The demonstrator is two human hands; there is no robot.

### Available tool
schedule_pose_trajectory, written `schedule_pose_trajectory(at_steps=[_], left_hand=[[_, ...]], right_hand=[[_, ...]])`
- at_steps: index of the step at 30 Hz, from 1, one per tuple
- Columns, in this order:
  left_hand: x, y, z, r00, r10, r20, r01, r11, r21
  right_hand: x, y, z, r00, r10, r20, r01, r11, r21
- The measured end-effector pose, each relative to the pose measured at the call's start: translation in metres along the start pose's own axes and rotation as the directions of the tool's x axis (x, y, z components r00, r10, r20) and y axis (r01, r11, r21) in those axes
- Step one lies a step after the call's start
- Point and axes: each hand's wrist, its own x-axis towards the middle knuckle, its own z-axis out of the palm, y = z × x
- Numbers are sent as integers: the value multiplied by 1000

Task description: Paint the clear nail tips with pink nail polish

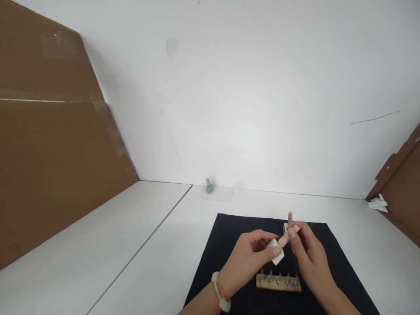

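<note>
Head view: foam wedge (277, 253), pink cylinder (285, 239)

From my end of the link I can't read a single word, number or logo anywhere (neither the white block (276, 252) nor the small teal bottle (209, 188) shows anything legible).

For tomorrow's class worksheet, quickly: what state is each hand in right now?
Left hand: closed, holding a white rectangular block.
Right hand: closed, holding a peach cylindrical rod.
</note>
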Motion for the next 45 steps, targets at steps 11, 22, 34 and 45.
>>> schedule_pose_trajectory(at_steps=[11,22,34,45], left_hand=[[-4,4,1,968,221,-116,-187,951,247],[2,2,0,993,-108,-37,101,981,-169],[-7,-11,2,911,409,-52,-351,835,424],[-6,-14,1,893,445,-71,-371,816,444]], right_hand=[[3,2,-2,1000,9,19,-10,1000,24],[2,1,1,999,36,22,-39,990,133],[2,-1,-1,997,71,14,-72,994,87],[0,-2,-1,1000,-9,22,8,999,46]])
